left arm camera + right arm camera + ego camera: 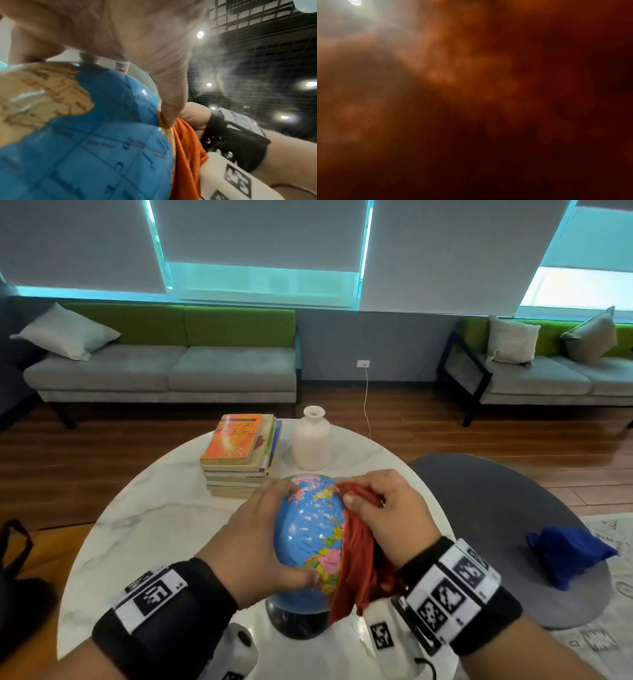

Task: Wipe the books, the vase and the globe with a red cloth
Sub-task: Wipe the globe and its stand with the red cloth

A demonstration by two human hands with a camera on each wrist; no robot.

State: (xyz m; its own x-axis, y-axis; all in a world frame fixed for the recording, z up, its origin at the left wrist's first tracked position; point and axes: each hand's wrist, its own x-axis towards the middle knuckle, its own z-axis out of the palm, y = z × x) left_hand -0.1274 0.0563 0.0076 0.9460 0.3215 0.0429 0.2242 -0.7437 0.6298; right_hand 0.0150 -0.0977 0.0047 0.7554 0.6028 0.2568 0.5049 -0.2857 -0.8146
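A blue globe [310, 537] [82, 142] on a dark base [294, 619] stands at the near side of the round marble table [150, 529]. My left hand [255, 537] grips its left side, fingers over the top and thumb [171, 106] low on the front. My right hand [387, 510] holds a bunched red cloth [356, 556] [187, 155] against the globe's right side. A stack of books [241, 455] and a cream vase [311, 443] stand behind the globe. The right wrist view is only a blurred red of the cloth [505, 108].
A grey round seat [507, 529] with a blue cloth [567, 554] on it stands right of the table. Two sofas [164, 368] line the far wall. A black bag [20, 573] sits on the floor at the left.
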